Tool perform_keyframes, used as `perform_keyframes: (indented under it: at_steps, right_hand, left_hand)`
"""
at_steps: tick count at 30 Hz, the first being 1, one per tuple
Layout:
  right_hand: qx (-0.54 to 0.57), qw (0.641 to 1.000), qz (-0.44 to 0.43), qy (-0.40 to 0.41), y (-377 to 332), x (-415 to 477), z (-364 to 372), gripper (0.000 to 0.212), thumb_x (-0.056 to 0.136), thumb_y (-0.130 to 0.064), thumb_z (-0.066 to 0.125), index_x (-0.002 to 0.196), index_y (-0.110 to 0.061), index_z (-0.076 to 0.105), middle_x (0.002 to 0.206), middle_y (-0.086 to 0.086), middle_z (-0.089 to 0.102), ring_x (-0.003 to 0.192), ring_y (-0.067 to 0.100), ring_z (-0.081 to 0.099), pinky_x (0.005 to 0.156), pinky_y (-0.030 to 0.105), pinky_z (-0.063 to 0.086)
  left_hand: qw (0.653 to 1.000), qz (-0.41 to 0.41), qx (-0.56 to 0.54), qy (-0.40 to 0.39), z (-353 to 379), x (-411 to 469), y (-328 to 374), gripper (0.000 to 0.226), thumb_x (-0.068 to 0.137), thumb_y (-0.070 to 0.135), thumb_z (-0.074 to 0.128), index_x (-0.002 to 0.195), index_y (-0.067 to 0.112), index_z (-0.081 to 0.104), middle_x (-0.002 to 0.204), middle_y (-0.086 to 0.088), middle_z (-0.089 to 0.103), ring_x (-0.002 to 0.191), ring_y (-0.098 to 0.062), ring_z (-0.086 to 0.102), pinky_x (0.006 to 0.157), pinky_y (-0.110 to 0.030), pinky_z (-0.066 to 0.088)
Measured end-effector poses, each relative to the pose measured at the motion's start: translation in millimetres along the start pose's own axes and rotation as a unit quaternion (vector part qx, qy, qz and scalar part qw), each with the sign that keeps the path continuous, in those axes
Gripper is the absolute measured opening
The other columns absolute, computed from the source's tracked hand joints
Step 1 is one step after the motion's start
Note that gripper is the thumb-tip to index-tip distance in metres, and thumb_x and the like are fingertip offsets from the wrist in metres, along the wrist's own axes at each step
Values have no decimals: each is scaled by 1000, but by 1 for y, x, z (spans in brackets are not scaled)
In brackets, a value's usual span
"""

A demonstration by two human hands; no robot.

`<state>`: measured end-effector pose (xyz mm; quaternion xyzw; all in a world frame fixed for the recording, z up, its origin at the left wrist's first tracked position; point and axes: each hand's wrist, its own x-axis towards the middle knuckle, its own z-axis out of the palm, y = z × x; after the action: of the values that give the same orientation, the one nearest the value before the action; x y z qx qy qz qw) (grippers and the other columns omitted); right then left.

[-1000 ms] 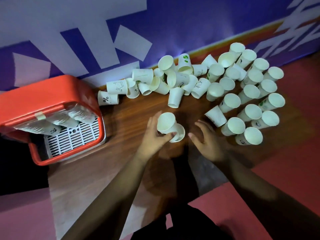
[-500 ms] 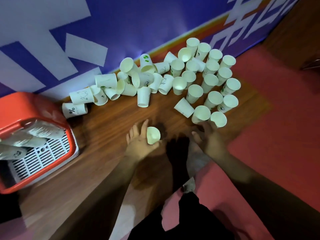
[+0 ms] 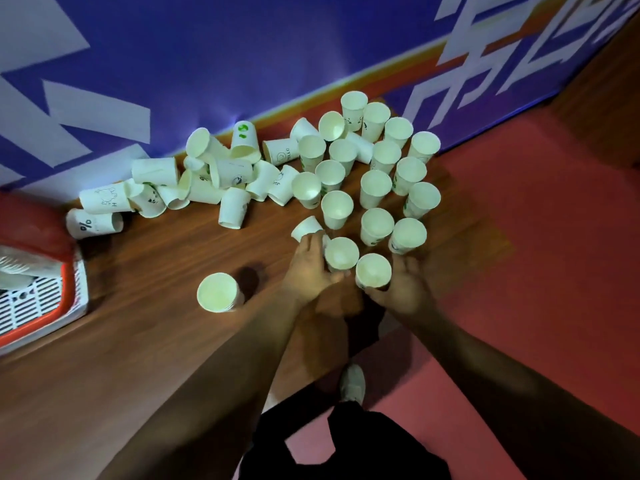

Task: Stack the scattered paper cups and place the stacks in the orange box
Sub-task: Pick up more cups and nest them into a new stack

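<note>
At the far left, the orange box is cut by the frame edge; a white grid floor is seen in it, and stacked paper cups are laid on their side inside. Just right of the box, a fallen cup is marked with a black "%". Beside it, another fallen cup is printed with a small line drawing and the letters "HI". Behind them, a purple banner is hung with large white letters, too cropped to be read.

Further right, one lone cup is stood upright on the wooden surface, apart from the pile and well left of both hands. In the pile, a cup with green marks is leaned near the banner, and letters like "OTE" are seen on a lying cup, only partly legible.

The left hand is curled around the first cup, which is held upright between fingers and thumb; its fingertips are touching a tipped cup just behind. The right hand is wrapped around the second cup, just beside the first one. Both held cups are at the near edge of a group of upright cups. At the right, a red mat is laid.
</note>
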<state>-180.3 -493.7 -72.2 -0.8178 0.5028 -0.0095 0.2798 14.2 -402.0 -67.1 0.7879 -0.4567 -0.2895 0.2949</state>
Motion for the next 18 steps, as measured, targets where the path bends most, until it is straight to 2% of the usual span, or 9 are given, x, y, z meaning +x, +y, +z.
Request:
perform_keyframes:
  at_steps: [3, 5, 8, 11, 14, 16, 18]
  right_hand:
    - [-25, 998, -23, -45, 8, 12, -3, 103, 70, -55, 76, 148, -11, 27, 151, 15, 30, 138, 35, 31, 109, 46, 32]
    - [-43, 996, -35, -64, 12, 19, -2, 101, 71, -55, 75, 149, -12, 27, 150, 12, 33, 138, 31, 32, 110, 43, 30]
    - [-44, 996, -55, -60, 15, 28, 2, 96, 72, -55, 74, 147, -14, 31, 142, 10, 45, 131, 28, 42, 109, 42, 35]
    - [-20, 997, -49, -51, 15, 28, 3, 90, 71, -58, 75, 141, -15, 38, 135, 8, 51, 124, 27, 48, 103, 38, 40]
    - [23, 997, -41, -69, 14, 22, -2, 85, 71, -52, 77, 139, -18, 40, 134, 5, 50, 124, 24, 47, 101, 35, 39]
    - [62, 993, -31, -95, 13, 20, -10, 83, 70, -49, 76, 139, -22, 38, 135, 3, 49, 125, 23, 46, 102, 38, 42]
    - [78, 991, -50, -95, 5, 17, -20, 84, 67, -49, 75, 138, -23, 39, 134, 1, 49, 124, 22, 47, 102, 41, 44]
  left_hand:
    - [999, -8, 4, -39, 14, 20, 0, 103, 72, 35, 88, 152, 11, 28, 153, -12, 36, 141, -27, 34, 116, -41, 30]
    - [998, -6, 10, -61, 18, 27, -4, 101, 74, 33, 87, 154, 14, 28, 155, -11, 35, 143, -27, 32, 118, -42, 28]
    - [998, -3, 27, -65, 23, 33, -11, 90, 77, 28, 86, 151, 14, 37, 151, -9, 44, 140, -26, 38, 119, -42, 30]
    - [999, 0, 17, -46, 27, 33, -9, 83, 77, 24, 85, 147, 11, 43, 145, -10, 48, 135, -26, 44, 116, -39, 34]
    - [999, -11, 16, -27, 26, 24, -2, 87, 79, 28, 84, 150, 15, 37, 146, -10, 45, 136, -24, 41, 114, -34, 32]
    - [1000, -23, -7, 12, 15, 11, 3, 82, 79, 32, 83, 147, 15, 40, 145, -8, 46, 135, -22, 42, 115, -36, 35]
    - [995, -36, -50, 74, -6, -5, 4, 72, 79, 34, 82, 139, 17, 46, 137, -4, 50, 127, -17, 47, 109, -37, 43]
